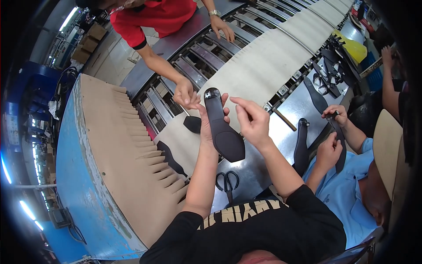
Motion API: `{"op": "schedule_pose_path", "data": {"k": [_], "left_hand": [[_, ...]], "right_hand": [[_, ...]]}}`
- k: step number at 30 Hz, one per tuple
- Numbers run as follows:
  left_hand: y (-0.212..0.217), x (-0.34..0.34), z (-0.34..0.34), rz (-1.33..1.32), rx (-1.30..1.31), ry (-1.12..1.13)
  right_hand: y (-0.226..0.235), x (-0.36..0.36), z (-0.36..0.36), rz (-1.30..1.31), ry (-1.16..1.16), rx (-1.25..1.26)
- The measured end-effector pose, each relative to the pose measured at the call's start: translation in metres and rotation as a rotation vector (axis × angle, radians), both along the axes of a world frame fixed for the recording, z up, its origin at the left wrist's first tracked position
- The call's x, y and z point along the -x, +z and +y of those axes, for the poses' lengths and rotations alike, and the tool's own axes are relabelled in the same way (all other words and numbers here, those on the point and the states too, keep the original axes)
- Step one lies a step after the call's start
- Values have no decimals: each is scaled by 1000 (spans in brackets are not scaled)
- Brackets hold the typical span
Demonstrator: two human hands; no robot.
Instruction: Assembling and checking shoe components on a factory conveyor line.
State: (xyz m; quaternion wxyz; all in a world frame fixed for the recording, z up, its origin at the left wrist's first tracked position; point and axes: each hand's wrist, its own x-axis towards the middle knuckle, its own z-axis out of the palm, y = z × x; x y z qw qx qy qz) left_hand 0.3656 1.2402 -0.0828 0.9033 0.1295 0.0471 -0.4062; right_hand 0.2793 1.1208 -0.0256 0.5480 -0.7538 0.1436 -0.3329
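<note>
The sole is black, the scissors black, the belt tan, the machine side blue.

The person wears a black short-sleeved T-shirt, seen at the lower middle of the frame, with pale yellowish block lettering printed across the chest. The sleeves end above the elbows, leaving both forearms bare as they rise from the lower edge toward the centre. The left hand and the right hand, at the centre of the frame, are bare, with no gloves, rings or wristwatch showing. The fabric looks plain and matte, lightly creased at the shoulders
</note>
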Motion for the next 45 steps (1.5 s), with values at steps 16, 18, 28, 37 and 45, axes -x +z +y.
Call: {"op": "schedule_pose_path", "data": {"k": [16,18,28,37,45], "left_hand": [[-25,12,-25,-134,-403,-110],[-33,11,-31,-98,-387,-95],[-62,44,-99,-159,-329,-168],[-114,94,-100,-227,-606,-351],[-150,136,-38,-183,-774,-583]], "right_hand": [[-36,9,4,427,80,326],[-41,9,1,442,68,335],[-72,47,-33,334,-311,113],[-153,90,-102,117,-470,-766],[-166,84,-107,190,-500,-749]]}}
